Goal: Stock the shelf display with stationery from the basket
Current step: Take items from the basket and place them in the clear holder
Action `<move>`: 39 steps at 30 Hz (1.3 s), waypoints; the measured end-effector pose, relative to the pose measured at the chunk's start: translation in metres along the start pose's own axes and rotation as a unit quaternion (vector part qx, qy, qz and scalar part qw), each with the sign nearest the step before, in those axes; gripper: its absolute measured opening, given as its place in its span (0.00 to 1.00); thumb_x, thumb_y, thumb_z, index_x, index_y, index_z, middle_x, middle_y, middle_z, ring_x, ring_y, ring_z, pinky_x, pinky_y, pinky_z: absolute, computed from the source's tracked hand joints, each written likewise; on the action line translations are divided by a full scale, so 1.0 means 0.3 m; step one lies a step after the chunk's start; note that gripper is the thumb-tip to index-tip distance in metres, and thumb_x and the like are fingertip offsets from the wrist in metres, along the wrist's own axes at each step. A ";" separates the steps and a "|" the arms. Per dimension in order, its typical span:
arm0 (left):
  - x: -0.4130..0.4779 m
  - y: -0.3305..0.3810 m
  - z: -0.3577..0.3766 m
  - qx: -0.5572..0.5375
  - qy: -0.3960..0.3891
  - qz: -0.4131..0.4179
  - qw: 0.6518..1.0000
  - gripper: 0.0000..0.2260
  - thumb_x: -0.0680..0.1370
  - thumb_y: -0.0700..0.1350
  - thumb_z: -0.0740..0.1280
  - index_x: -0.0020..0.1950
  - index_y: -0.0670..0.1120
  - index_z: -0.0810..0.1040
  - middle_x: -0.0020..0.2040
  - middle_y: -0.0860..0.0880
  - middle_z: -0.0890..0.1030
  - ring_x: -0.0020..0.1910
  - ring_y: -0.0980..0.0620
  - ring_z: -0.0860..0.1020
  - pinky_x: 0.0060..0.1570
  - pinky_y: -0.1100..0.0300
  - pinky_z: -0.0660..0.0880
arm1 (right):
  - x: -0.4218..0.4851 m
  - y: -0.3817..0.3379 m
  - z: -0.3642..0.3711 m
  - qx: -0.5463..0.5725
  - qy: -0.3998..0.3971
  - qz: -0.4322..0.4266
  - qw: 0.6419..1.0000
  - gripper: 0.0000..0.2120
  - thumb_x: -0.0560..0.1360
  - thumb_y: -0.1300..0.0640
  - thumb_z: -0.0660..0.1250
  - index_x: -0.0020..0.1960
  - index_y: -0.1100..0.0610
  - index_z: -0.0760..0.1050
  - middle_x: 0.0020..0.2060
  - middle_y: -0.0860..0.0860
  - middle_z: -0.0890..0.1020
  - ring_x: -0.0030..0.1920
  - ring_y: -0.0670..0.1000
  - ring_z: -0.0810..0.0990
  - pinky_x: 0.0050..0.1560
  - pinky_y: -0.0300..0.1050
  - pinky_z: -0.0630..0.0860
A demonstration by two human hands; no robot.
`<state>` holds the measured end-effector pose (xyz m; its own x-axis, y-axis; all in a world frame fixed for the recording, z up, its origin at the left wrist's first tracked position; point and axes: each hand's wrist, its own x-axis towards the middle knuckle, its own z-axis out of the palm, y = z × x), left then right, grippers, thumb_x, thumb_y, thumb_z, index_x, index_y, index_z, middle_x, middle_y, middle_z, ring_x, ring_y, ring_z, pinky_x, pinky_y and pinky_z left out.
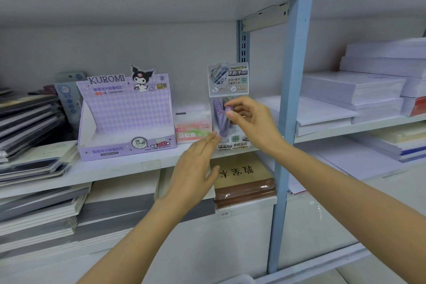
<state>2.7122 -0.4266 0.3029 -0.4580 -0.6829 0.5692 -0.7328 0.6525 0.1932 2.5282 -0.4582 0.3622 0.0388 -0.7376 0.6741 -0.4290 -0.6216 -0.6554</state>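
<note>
A purple tube (222,123) stands slightly tilted in a small display box (228,78), next to other purple tubes packed in the same box. The right hand (251,120) pinches the tube's top end between thumb and forefinger, with the other fingers loosely curled behind. The box, with a grey header card printed in green and white, stands at the right end of the middle shelf (110,168), close to its front edge and just beside the blue upright (288,99). The left hand (193,168) is flat, its fingers straight and together and holding nothing. Its fingertips are at the box's lower left corner; whether they touch it cannot be told. Just left of the box sits a low pink carton (193,127). Further left is a larger lilac Kuromi display carton (125,113), its tray showing nothing inside from this angle. Dark notebooks (30,122) are stacked at the shelf's left end. Under the shelf's right end lie brown-covered books (244,182). Beyond the upright, white paper stacks (352,90) fill the next bay.
</note>
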 end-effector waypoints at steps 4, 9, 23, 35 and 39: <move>-0.004 -0.007 0.006 0.004 -0.011 0.006 1.000 0.31 0.79 0.45 0.65 0.79 0.51 0.55 0.79 0.55 0.55 0.77 0.56 0.55 0.73 0.59 0.56 | 0.021 -0.012 -0.018 -0.035 -0.044 -0.022 0.998 0.06 0.76 0.61 0.69 0.53 0.58 0.79 0.42 0.52 0.82 0.44 0.51 0.82 0.50 0.50 0.80; -0.001 -0.004 0.006 -0.002 -0.005 0.010 1.000 0.31 0.79 0.44 0.65 0.79 0.50 0.55 0.79 0.54 0.56 0.76 0.55 0.58 0.73 0.56 0.60 | 0.008 -0.006 0.010 -0.074 -0.048 -0.041 0.995 0.10 0.75 0.60 0.71 0.55 0.58 0.77 0.43 0.52 0.82 0.44 0.50 0.81 0.49 0.46 0.80; -0.410 -0.164 0.268 -0.107 0.161 -0.125 0.973 0.14 0.75 0.37 0.64 0.59 0.45 0.77 0.58 0.50 0.76 0.59 0.51 0.73 0.58 0.63 0.66 | -0.306 0.058 0.214 -0.085 -0.102 -0.188 0.973 0.06 0.78 0.59 0.67 0.54 0.59 0.78 0.48 0.52 0.77 0.48 0.46 0.75 0.50 0.36 0.71; -1.207 -0.304 0.697 -0.105 -0.336 -0.378 0.856 0.12 0.79 0.51 0.64 0.61 0.50 0.76 0.57 0.50 0.76 0.57 0.51 0.74 0.52 0.62 0.70 | -1.094 0.622 0.753 -0.123 -0.534 0.201 0.812 0.10 0.77 0.56 0.67 0.58 0.55 0.78 0.55 0.53 0.80 0.50 0.51 0.79 0.50 0.42 0.75; -1.251 -0.316 0.738 -0.118 -0.307 -0.390 0.860 0.13 0.79 0.50 0.66 0.62 0.49 0.77 0.54 0.48 0.75 0.54 0.51 0.74 0.47 0.64 0.68 | -1.265 0.687 0.817 -0.160 -0.568 0.178 0.787 0.16 0.76 0.54 0.69 0.63 0.54 0.75 0.58 0.51 0.71 0.52 0.52 0.76 0.52 0.47 0.74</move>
<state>2.8421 -0.3048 -0.1061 -0.1061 -0.9408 -0.3218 -0.8485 -0.0831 0.5226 2.6463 -0.3710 -0.1122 0.5696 -0.7223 -0.3922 -0.7932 -0.3580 -0.4927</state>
